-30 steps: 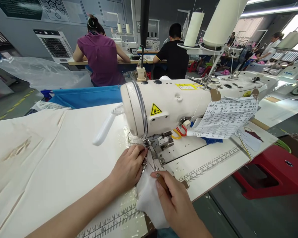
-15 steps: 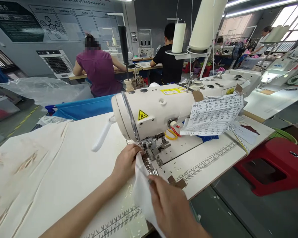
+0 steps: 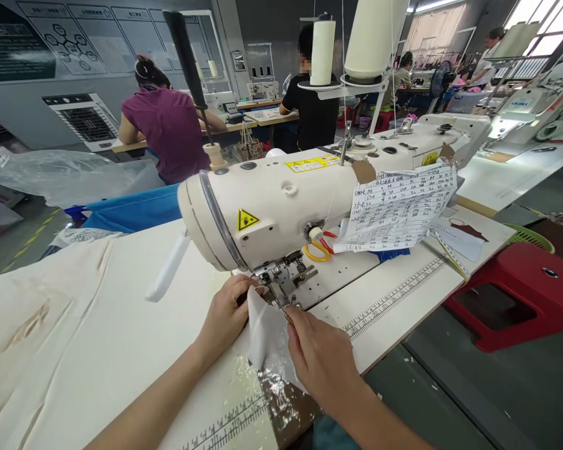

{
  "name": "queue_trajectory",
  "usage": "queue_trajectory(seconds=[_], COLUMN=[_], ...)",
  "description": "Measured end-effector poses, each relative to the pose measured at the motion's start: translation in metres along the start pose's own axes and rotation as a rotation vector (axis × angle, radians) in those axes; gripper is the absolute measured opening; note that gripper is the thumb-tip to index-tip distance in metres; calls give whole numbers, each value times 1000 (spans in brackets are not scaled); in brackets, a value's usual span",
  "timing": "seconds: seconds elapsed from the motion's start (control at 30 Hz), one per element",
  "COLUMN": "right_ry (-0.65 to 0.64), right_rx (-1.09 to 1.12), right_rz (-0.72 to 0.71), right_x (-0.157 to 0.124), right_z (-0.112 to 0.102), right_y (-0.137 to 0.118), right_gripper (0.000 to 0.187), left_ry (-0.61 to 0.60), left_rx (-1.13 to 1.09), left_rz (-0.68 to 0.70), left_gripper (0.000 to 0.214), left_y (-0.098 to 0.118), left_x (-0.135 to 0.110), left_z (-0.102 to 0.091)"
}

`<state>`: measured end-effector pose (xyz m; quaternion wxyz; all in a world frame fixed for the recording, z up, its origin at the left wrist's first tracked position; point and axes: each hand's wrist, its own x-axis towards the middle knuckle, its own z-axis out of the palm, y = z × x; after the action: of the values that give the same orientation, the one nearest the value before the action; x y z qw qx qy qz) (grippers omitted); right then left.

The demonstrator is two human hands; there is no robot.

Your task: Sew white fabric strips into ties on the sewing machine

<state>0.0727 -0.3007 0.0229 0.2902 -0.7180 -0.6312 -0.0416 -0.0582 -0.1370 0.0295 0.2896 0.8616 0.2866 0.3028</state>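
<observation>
A small piece of white fabric (image 3: 263, 325) spans the gap between my two hands, just in front of the sewing machine's needle area (image 3: 286, 275). My left hand (image 3: 225, 312) pinches its upper left edge close to the presser foot. On the other side, my right hand (image 3: 323, 356) is closed with its fingertips at the fabric's right edge. A thin dark metal piece runs from those fingertips toward the foot; whether I hold it or it belongs to the machine is unclear. The white sewing machine (image 3: 263, 200) stands directly ahead, its needle hidden.
Cream fabric (image 3: 32, 325) covers the table's left side. Yellow-and-red-handled scissors (image 3: 318, 251) lie under the machine arm, near a handwritten sheet (image 3: 398, 209). Thread cones (image 3: 323, 53) rise behind. A red stool (image 3: 520, 294) stands right; co-workers sit at machines ahead.
The view has shifted, placing the machine further left and larger. My right hand has moved up toward the presser foot, and the fabric hangs more bunched. My left hand keeps its pinch.
</observation>
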Motion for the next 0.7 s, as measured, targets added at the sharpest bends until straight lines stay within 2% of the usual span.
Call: queue_trajectory(seconds=[0.7], right_ry=[-37], right_rx=[-8], right_rz=[-18], right_x=[2], right_z=[3], right_y=[2], right_gripper=[30], left_ry=[-3], left_rx=[22], left_rz=[9], left_gripper=[31], left_y=[1], left_x=[1], left_z=[-2])
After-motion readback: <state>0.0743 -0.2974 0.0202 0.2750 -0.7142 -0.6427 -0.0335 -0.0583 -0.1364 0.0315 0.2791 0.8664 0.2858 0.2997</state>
